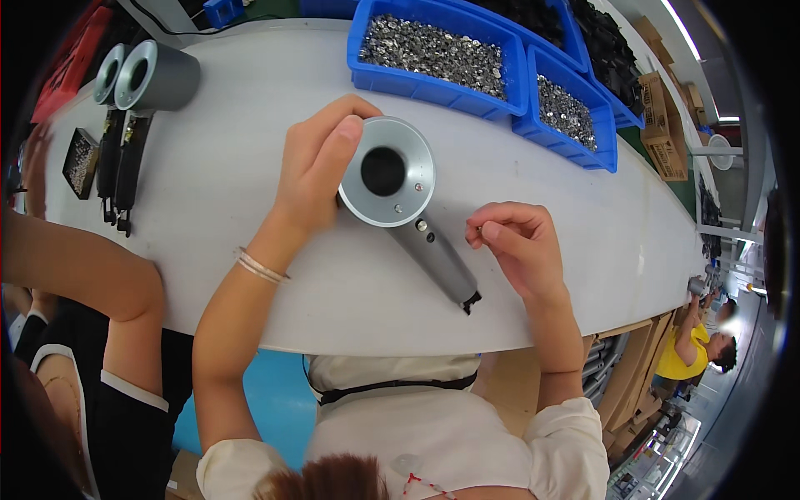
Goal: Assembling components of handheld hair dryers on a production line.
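Observation:
A grey hair dryer body (435, 265) lies on the white table, its round head toward the far side and its handle slanting to the near right. The pale ring face of the head points up around a dark central hole, with small round metal bits on it. My left hand (321, 162) is closed around the left side of the head, thumb at its rim. To the right of the handle, apart from it, my right hand (521, 242) holds its thumb and fingertips together in a pinch. Anything between them is too small to name.
Blue bins (442, 96) of small metal parts stand along the far edge, beside bins of black parts (604, 50). At the far left are two more dryer bodies (171, 79) and a small dark tray (81, 162). Another person's arm (83, 267) reaches in at left.

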### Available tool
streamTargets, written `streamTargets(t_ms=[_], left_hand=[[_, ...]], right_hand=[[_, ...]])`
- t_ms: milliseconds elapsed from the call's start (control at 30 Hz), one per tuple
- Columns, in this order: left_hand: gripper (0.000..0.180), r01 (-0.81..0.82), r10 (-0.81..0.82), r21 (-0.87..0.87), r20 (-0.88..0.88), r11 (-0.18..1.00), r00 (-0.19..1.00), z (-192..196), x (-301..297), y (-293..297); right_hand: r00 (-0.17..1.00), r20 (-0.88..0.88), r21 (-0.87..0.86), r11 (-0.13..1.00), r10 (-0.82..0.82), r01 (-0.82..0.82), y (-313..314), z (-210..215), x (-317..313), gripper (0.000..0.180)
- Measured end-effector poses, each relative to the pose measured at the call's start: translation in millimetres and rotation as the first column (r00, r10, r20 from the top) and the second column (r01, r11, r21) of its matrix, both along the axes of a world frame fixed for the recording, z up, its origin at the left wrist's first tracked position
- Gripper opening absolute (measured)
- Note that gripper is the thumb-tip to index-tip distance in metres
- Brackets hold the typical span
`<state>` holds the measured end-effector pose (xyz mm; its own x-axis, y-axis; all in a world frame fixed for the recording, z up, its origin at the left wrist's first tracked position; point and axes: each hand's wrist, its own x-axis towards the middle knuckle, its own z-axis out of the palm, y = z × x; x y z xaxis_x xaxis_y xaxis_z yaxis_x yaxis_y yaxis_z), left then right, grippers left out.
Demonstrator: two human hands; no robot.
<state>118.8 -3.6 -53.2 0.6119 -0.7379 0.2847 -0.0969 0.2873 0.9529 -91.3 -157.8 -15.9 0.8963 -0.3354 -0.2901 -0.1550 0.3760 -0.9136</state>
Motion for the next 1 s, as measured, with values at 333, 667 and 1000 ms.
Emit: streamTargets(t_ms=[333,667,1000], left_hand=[[0.034,-0.182,0.18,0.014,0.066,0.983,0.981,6.9,-23.5,3.8],[0.032,-0.202,0.202,-0.006,0.094,0.979,0.975,1.0,-20.2,3.7],[0.024,-0.251,0.235,0.102,0.143,0.963,0.961,17.2,-25.0,20.1]], right_hand=[[0.989,0.028,-0.216,0.965,-0.146,0.149,22.4,-9.0,-1.9,0.015],[0.981,0.192,-0.786,0.599,0.001,0.154,36.2,-16.2,2.4,0.021],[0.962,0.254,-0.901,-0.338,0.099,0.273,72.8,-28.6,0.4,0.02]])
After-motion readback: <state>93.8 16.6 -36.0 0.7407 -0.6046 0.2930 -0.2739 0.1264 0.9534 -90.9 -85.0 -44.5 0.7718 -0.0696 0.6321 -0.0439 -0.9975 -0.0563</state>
